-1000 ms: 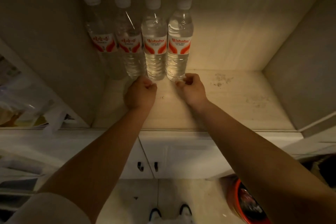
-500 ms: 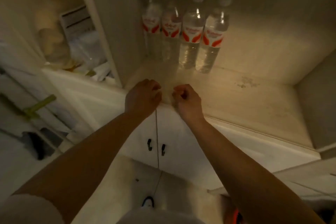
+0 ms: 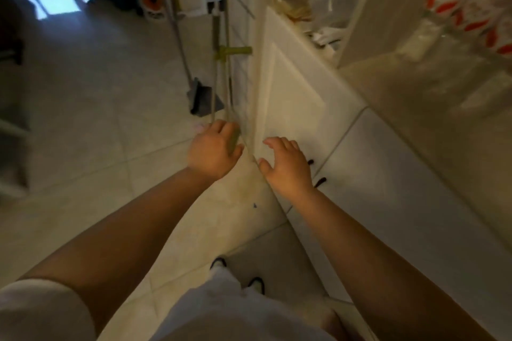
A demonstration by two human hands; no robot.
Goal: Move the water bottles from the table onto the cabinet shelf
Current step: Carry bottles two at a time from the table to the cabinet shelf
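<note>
Several clear water bottles [image 3: 468, 19] with red-and-white labels stand blurred on the cabinet shelf [image 3: 415, 108] at the upper right. My left hand [image 3: 213, 151] hangs over the floor tiles with loosely bent fingers, holding nothing. My right hand [image 3: 286, 165] is in front of the white lower cabinet door [image 3: 288, 97], fingers spread and relaxed, empty. Both hands are well away from the bottles. No table is in view.
A broom and dustpan [image 3: 203, 97] lean against the cabinet's left side, held by a green clip [image 3: 232, 51]. Bags and clutter [image 3: 313, 0] fill the neighbouring shelf compartment. Dark door handles [image 3: 318, 181] sit beside my right wrist. Pale floor tiles [image 3: 97, 97] spread to the left.
The view has swung left and down, away from the shelf toward the floor. Both hands have withdrawn from the shelf edge and uncurled from fists to relaxed fingers.
</note>
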